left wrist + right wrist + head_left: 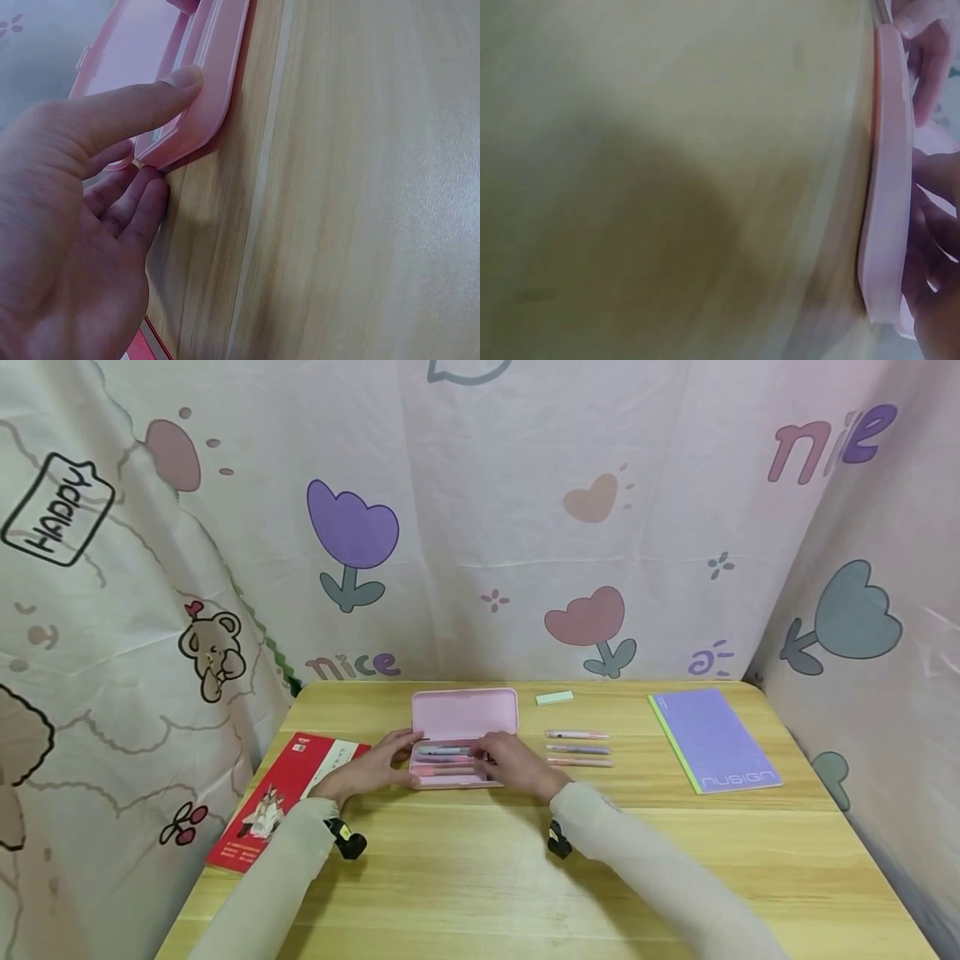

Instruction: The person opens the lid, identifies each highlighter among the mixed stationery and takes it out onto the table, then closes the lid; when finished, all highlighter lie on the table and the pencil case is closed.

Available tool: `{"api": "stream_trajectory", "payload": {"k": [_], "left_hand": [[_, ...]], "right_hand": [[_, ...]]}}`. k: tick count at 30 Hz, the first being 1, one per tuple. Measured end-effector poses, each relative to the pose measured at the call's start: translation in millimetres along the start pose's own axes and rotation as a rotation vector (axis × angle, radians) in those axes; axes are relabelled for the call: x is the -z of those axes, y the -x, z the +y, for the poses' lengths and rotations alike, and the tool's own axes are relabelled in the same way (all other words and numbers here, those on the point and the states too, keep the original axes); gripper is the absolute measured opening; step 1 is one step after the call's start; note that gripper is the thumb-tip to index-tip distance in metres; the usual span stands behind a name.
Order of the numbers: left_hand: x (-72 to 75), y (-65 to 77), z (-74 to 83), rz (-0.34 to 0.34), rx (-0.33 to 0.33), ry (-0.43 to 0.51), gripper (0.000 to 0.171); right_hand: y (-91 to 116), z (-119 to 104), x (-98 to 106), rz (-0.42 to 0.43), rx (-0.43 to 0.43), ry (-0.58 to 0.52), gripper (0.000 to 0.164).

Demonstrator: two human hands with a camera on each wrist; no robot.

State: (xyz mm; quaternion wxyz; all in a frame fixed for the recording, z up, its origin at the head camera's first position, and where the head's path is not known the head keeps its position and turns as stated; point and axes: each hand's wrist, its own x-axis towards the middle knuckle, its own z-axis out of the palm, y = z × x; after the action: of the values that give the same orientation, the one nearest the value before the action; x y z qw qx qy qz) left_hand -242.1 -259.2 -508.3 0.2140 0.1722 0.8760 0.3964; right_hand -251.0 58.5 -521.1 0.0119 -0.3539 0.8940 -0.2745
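Observation:
A pink pencil case (pixel 465 714) stands with its lid raised near the back of the table, several pens (pixel 442 770) lying inside. My left hand (pixel 378 766) holds its left end. In the left wrist view the thumb (pixel 169 88) presses on the front rim of the case (pixel 217 97), and the other fingers curl at its corner. My right hand (pixel 517 764) reaches into the right part of the case with bent fingers at the pen ends. From the right wrist, the case's side wall (pixel 889 172) hides those fingertips; I cannot tell whether they pinch a pen.
To the right of the case lie a top pen (pixel 576 735), a middle pen (pixel 579 749) and a lower pen (pixel 579 762) in rows. A pale green eraser-like block (pixel 554 698) is behind them. A purple notebook (pixel 716 739) lies far right, a red book (pixel 273 802) at left under my forearm.

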Motion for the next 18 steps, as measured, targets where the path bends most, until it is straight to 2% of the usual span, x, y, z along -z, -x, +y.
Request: {"api": "stream_trajectory", "payload": {"k": [9, 14, 18], "left_hand": [[0.6, 0.3, -0.4, 0.000, -0.004, 0.014, 0.096], [0.0, 0.2, -1.2, -0.002, -0.007, 0.009, 0.098], [-0.8, -0.1, -0.8, -0.001, -0.011, 0.010, 0.098]], "right_hand": [[-4.1, -12.2, -0.3, -0.011, -0.059, 0.108, 0.016], [-5.1, -19.8, 0.7, -0.052, -0.094, 0.224, 0.017], [-4.8, -25.4, 1.6, -0.051, -0.117, 0.319, 0.013]]}}
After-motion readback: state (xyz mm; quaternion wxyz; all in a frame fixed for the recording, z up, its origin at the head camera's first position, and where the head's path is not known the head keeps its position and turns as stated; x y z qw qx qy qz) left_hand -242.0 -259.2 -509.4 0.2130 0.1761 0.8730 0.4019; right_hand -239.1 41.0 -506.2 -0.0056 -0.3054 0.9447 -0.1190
